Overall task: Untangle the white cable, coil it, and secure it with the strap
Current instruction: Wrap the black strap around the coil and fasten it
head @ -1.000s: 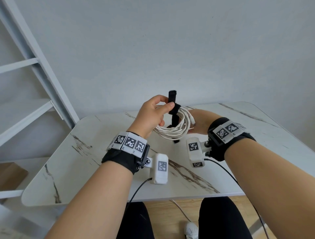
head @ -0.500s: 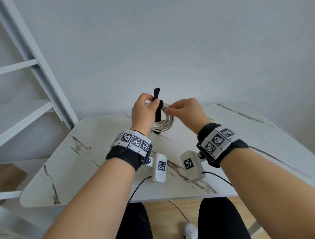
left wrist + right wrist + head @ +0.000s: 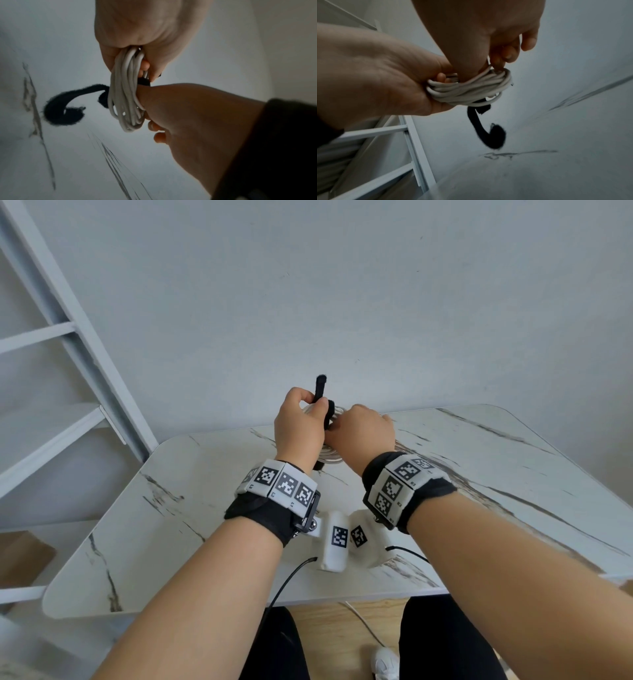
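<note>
Both hands [image 3: 334,429] now pressed together, apparently gripping coil [image 3: 127,94], strap [image 3: 320,390]

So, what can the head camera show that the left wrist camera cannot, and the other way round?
Only the head view shows the upper end of the strap standing up above the left hand, the marble table edge to edge, and the white ladder frame.
Only the left wrist view shows the lower strap tail hanging in a curl below the coil, and the separate loops of the white cable.
Both show the right hand and the left hand holding the coiled cable together above the table.
</note>
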The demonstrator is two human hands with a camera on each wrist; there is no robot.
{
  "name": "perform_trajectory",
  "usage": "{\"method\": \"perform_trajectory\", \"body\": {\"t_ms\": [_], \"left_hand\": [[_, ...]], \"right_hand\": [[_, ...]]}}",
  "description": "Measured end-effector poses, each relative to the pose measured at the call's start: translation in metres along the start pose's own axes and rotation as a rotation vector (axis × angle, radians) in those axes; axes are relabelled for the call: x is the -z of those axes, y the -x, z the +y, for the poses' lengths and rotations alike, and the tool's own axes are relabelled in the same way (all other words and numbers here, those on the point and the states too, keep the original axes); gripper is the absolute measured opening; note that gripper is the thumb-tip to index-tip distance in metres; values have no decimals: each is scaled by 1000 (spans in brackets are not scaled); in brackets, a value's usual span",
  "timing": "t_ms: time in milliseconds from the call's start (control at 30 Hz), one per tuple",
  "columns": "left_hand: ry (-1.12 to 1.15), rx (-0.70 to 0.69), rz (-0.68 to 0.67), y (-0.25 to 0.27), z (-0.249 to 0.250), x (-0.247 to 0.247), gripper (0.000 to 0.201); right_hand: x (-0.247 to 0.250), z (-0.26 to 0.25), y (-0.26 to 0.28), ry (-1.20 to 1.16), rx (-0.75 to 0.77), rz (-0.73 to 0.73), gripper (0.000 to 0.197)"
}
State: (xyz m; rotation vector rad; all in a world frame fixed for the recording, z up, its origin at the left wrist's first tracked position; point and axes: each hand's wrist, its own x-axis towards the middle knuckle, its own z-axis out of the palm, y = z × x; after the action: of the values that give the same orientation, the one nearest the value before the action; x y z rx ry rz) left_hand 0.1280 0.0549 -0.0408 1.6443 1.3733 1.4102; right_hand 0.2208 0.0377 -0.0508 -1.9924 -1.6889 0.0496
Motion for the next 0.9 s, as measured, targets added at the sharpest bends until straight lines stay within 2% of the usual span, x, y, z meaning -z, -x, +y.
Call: {"method": "perform_trajectory", "body": {"t_ms": [67,167,300,400,500,633,700,800,900], "left_hand": [[15,7,-10,0,1,0,9],[46,5,-21,1,3,0,9],[30,-11,-24,-1,3,3,10],[24,-23,-33,-4,1,7,13],[-11,-60,-56,-4,-1,9,13],[-76,-107,-100,-2,-2,10,14],[-92,-117,-109,-2,-4,10,15],[-105,-133,-111,-2,-3,8,16],[-114,-132,-111,-1,-3,6,15]], "right_hand": [[-4,0,0,-146,-60,22,33],[-9,1,1,-310,-111,79,18],[-7,1,4,-496,-126,54,8],[5,4,9,-706,-123,13,12],[18,8,11,-829,-157,-98,18],[32,21,4,-723,-185,-302,29],[39,28,1,-654,-163,-351,36],[44,32,0,-628,-116,-294,32],[43,28,2,-675,-93,-237,20]]}}
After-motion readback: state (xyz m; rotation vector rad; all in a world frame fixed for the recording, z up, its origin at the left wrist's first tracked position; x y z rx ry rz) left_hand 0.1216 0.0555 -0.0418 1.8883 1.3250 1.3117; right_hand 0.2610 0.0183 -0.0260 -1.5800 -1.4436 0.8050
